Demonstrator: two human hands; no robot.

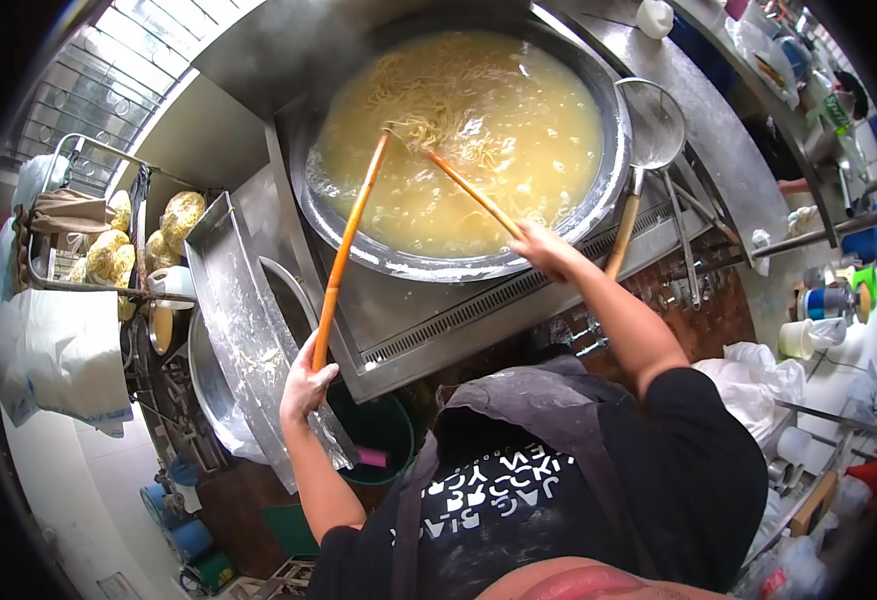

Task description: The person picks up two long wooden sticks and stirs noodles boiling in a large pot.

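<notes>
A large round wok [613, 170] holds cloudy yellow, bubbling liquid. Noodles [413, 95] lie in it near the far side and the middle. My left hand [306, 385] is closed round the lower end of a long wooden stick [343, 250], whose far tip touches the liquid by the noodles. Over the near right rim, my right hand [546, 250] grips a second wooden stick [473, 193]. Its tip reaches the liquid close to the first tip, and the two sticks slant toward each other without touching.
Right of the wok lies a wire strainer [653, 125] with a wooden handle. A steel tray [248, 330] leans at the left, near a green bin [383, 430]. Bagged yellow noodles [111, 258] sit on a rack farther left. The steel stove edge [438, 345] runs before me.
</notes>
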